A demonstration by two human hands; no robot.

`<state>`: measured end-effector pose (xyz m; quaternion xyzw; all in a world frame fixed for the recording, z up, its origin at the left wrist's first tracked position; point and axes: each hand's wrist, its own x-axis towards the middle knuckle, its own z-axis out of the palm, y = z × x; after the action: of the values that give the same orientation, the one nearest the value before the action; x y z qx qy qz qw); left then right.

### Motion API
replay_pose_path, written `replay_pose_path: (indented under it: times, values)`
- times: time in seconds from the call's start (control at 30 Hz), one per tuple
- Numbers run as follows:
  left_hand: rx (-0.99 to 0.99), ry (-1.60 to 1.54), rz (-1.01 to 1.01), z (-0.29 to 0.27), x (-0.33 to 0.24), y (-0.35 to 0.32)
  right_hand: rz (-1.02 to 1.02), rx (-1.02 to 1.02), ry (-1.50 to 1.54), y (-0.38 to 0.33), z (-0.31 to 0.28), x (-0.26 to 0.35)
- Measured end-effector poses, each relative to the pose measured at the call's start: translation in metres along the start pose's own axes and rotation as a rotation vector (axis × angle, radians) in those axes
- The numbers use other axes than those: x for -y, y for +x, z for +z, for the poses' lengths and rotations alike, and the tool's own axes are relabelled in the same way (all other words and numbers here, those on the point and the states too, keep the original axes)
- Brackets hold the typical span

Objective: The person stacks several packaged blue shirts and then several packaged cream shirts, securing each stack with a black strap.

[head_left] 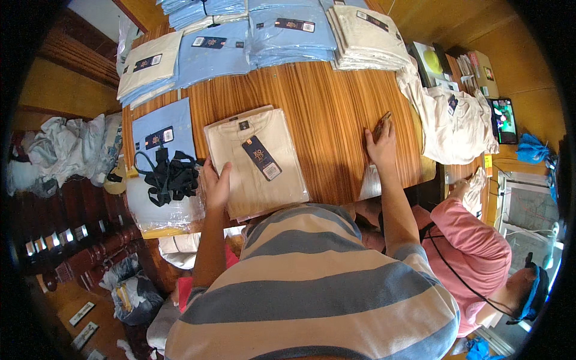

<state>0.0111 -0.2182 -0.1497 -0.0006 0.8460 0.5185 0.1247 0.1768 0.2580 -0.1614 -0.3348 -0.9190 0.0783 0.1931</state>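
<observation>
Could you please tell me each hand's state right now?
Left hand: open, touching the bagged beige garment near its left edge.
Right hand: touching a small dark object, grip unclear.

The right hand [382, 144] covers part of a small thing [384, 118], too small to name; whether it is gripped or only touched cannot be told. The left hand [216, 183] hides a bit of the cream pack's [249, 192] left edge, and whether any fingertips go under is unclear. Most of the layer beneath that pack is out of sight. Black straps [171, 175] cover part of the blue pack [177, 117]. The far blue stack [180, 17] is cut off by the top edge, the striped shirt [336, 264] by the bottom. The screen's [503, 120] picture is too small to read.
</observation>
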Motion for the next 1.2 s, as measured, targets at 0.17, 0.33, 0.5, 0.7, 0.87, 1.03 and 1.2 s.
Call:
replay_pose_path:
  times: [0.17, 0.33, 0.5, 0.7, 0.87, 1.03, 1.2]
  values:
    - [0.079, -0.133, 0.003, -0.006, -0.002, 0.001, -0.051, 0.058, -0.016, 0.021, 0.007, -0.011]
    - [0.062, -0.058, 0.012, -0.006, -0.011, -0.005, 0.226, 0.048, 0.849, 0.068, 0.04, 0.066]
    - [0.042, -0.272, -0.034, -0.004, -0.007, -0.01, 0.646, 0.503, 1.76, 0.14, 0.075, 0.203]
    - [0.033, -0.378, -0.041, -0.008, -0.009, -0.014, 0.83, 0.181, 1.801, 0.199, 0.126, 0.24]
    - [-0.019, -0.337, -0.059, -0.014, 0.035, -0.018, 1.014, -0.018, 1.819, 0.217, 0.131, 0.286]
    - [0.035, -0.457, -0.108, -0.015, 0.035, -0.013, 0.727, -0.247, 1.682, 0.226, 0.103, 0.3]
    - [0.019, -0.478, -0.141, -0.017, 0.019, -0.017, 0.355, -0.279, 1.669, 0.188, 0.028, 0.275]
